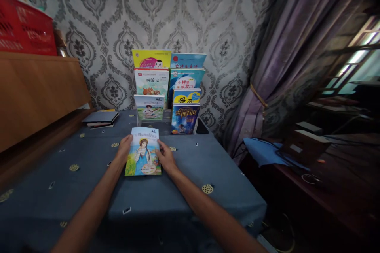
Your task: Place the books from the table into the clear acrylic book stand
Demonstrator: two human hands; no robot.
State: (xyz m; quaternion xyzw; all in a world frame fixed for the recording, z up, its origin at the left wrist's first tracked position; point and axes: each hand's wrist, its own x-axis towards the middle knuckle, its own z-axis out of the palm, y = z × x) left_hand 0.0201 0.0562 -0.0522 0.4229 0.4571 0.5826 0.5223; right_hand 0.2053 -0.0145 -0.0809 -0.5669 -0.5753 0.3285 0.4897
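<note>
**Picture book held flat on a blue tablecloth**

Far left: a red crate (25, 27) up on a wooden cabinet (38, 91), brown and plain-fronted. Below and right of it, a grey notebook (100, 118) lying flat at the back edge of the table. Across the middle, a dark blue tablecloth (178, 189) dotted with small pale round patches, draped over the table's front and right edges. Behind everything, grey wallpaper (208, 19) with a large ornate pattern.

On the tablecloth, just left of centre, a thin picture book (143, 151), face up and lying flat, near the base of the stand behind it. Cover in soft blues and greens: a long-haired girl in a blue dress against a pale sky, grass along the bottom, a line of characters across the top, a round badge near the lower right corner. Left hand (123, 148) resting on the book's left edge, fingers laid along it, gripping only lightly. Right hand (165, 157) pressed on the right edge, thumb over the cover, fingers loosely curled rather than clenched.

Just behind, a tiered book stand (166, 91) against the wall, with two columns of bright children's books stepped upward in yellow, white, teal and dark blue.

Further right, a purple curtain (285, 47) tied back with a cord. Then a blue cloth (264, 152) draped over a dark side table (326, 201), a brown box (305, 146) beside it, and a dim window (356, 59) at the far right.
</note>
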